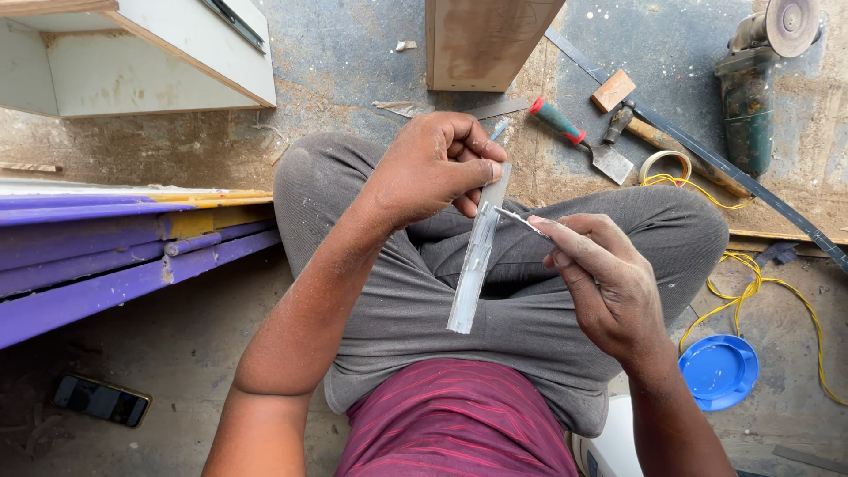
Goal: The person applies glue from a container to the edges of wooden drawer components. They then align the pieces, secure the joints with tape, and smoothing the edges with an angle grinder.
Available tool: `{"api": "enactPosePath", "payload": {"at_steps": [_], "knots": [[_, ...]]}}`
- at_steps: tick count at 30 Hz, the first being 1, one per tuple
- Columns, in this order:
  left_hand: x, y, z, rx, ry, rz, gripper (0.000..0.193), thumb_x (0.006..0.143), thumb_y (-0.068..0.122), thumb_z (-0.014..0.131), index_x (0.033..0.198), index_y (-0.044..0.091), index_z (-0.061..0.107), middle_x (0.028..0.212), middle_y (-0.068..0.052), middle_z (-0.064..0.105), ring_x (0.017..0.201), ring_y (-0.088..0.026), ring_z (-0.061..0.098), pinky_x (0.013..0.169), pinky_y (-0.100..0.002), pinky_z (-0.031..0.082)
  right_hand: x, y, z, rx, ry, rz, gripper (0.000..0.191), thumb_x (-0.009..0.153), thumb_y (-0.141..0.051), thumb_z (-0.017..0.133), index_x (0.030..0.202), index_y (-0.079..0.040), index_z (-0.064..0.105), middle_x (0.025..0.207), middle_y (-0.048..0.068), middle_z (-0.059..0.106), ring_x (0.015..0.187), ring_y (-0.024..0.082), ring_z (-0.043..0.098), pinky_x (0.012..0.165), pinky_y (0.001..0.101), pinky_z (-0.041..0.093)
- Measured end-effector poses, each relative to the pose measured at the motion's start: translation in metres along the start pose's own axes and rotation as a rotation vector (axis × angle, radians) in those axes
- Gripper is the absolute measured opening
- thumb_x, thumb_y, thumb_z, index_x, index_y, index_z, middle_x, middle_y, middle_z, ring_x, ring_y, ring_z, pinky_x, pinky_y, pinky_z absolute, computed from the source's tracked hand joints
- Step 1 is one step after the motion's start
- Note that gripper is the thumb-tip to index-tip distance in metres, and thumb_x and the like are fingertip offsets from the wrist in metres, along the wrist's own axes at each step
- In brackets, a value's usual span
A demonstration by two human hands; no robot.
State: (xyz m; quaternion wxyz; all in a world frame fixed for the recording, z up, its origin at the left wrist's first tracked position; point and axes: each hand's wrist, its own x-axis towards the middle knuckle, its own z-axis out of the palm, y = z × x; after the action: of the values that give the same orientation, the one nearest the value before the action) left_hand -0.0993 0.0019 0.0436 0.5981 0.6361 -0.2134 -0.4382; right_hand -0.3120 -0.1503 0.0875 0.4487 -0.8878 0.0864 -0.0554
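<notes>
I sit cross-legged on a dusty floor in grey trousers. My left hand [433,168] is closed around the top of a long clear plastic sleeve [473,265] that hangs down over my lap. My right hand [605,278] pinches a thin metal blade [519,219] between thumb and forefinger. The blade's tip touches the sleeve's upper part, just under my left thumb.
A purple painted board [106,256] lies at the left, a phone [99,400] on the floor below it. Ahead lie a red-green handled scraper [579,140], a hammer [640,124], a tape roll [664,165], an angle grinder [751,88] and yellow cord [777,287]. A blue lid [717,371] sits right.
</notes>
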Motion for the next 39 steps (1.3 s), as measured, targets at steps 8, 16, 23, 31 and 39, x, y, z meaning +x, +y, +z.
{"api": "enactPosePath", "payload": {"at_steps": [8, 16, 23, 31, 39], "knots": [[0.000, -0.002, 0.001, 0.035, -0.019, -0.027, 0.014, 0.087, 0.007, 0.072, 0.093, -0.005, 0.071, 0.073, -0.009, 0.073, 0.055, -0.010, 0.072, 0.049, -0.024, 0.063, 0.012, -0.015, 0.000, -0.239, -0.018, -0.060, 0.040, 0.093, -0.001, 0.065, 0.131, -0.012, 0.070, 0.107, 0.010, 0.067, 0.086, 0.021, 0.070, 0.072, 0.0349, 0.056], [0.000, 0.001, -0.001, 0.017, -0.059, -0.022, 0.013, 0.084, 0.004, 0.072, 0.091, -0.007, 0.072, 0.074, -0.011, 0.075, 0.055, -0.011, 0.073, 0.048, -0.025, 0.063, 0.005, -0.019, -0.004, -0.272, -0.045, -0.153, 0.038, 0.094, -0.003, 0.067, 0.129, -0.016, 0.071, 0.109, 0.007, 0.068, 0.087, 0.022, 0.072, 0.071, 0.0349, 0.057], [0.003, 0.003, -0.003, 0.037, -0.036, 0.003, 0.012, 0.084, 0.004, 0.072, 0.090, -0.006, 0.073, 0.072, -0.010, 0.075, 0.053, -0.010, 0.072, 0.046, -0.024, 0.062, -0.006, -0.018, 0.004, -0.268, -0.114, -0.170, 0.042, 0.090, -0.004, 0.068, 0.130, -0.015, 0.069, 0.107, 0.008, 0.068, 0.085, 0.024, 0.072, 0.069, 0.0361, 0.057], [0.008, 0.004, -0.012, 0.038, -0.010, 0.045, 0.013, 0.084, 0.005, 0.073, 0.091, -0.007, 0.072, 0.072, -0.011, 0.075, 0.052, -0.010, 0.072, 0.046, -0.024, 0.062, -0.036, -0.035, 0.018, -0.128, -0.273, -0.251, 0.051, 0.077, -0.007, 0.071, 0.127, -0.016, 0.071, 0.108, 0.010, 0.069, 0.087, 0.025, 0.073, 0.071, 0.0355, 0.058], [0.001, 0.004, -0.007, 0.077, -0.006, 0.044, 0.013, 0.086, 0.005, 0.072, 0.092, -0.006, 0.071, 0.074, -0.012, 0.076, 0.053, -0.010, 0.073, 0.047, -0.023, 0.063, -0.022, -0.019, -0.002, -0.048, -0.103, -0.071, 0.033, 0.093, 0.001, 0.063, 0.121, -0.013, 0.074, 0.100, 0.007, 0.067, 0.088, 0.017, 0.070, 0.077, 0.0275, 0.056]]}}
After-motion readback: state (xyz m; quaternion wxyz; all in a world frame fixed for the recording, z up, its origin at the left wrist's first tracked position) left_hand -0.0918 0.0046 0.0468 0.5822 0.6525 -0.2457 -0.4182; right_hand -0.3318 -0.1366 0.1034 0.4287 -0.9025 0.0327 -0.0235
